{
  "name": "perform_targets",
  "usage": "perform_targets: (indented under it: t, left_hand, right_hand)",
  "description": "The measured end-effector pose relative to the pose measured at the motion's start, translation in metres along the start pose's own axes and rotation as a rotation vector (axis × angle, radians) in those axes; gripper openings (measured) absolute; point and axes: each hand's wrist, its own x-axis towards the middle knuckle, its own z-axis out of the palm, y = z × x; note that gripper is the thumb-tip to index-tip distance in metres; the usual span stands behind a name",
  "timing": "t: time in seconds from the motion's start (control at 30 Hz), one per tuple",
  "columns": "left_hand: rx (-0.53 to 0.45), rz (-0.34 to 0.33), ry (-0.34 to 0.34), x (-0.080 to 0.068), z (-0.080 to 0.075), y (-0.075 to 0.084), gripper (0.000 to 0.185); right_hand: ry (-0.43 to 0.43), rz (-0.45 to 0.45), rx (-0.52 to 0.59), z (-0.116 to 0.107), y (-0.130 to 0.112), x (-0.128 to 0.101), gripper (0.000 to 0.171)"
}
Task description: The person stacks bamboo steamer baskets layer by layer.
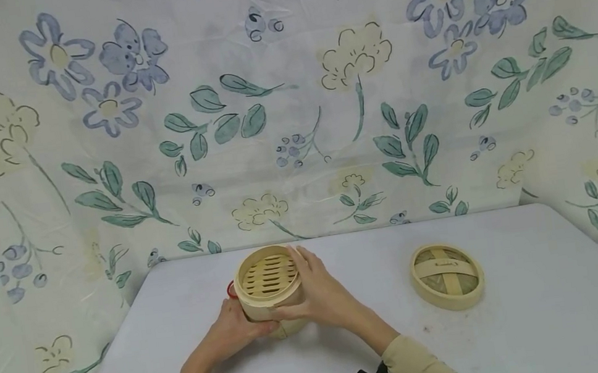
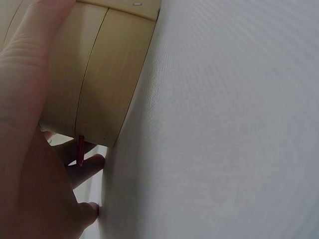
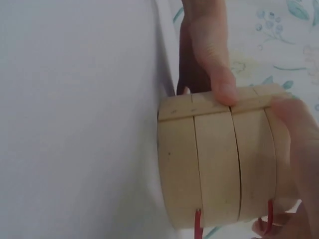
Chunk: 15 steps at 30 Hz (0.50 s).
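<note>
With the left hand (image 1: 238,328) and right hand (image 1: 320,296) both clasping the bamboo steamer (image 1: 268,287) at lower centre of the frame, the grip should stay even on opposite walls so the stacked tiers stay aligned on the desk (image 1: 517,321).

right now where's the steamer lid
In the head view the lid lies flat on the white table, off to the right of the bamboo steamer held between both hands, and apart from it.
</note>
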Motion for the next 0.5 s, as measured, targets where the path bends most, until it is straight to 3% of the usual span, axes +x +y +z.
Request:
perform_targets:
  t: [0.2,0.5]
  left_hand:
    - [-0.002,0.04,0.017,0.0,0.0,-0.001,0.081]
    - [-0.03,0.055,0.009,0.001,0.001,-0.003,0.072]
  right_hand:
    - [-0.056,0.009,0.03,-0.015,0.012,-0.006,0.109]
    - [0.011,0.018,0.041,-0.046,0.023,-0.009,0.108]
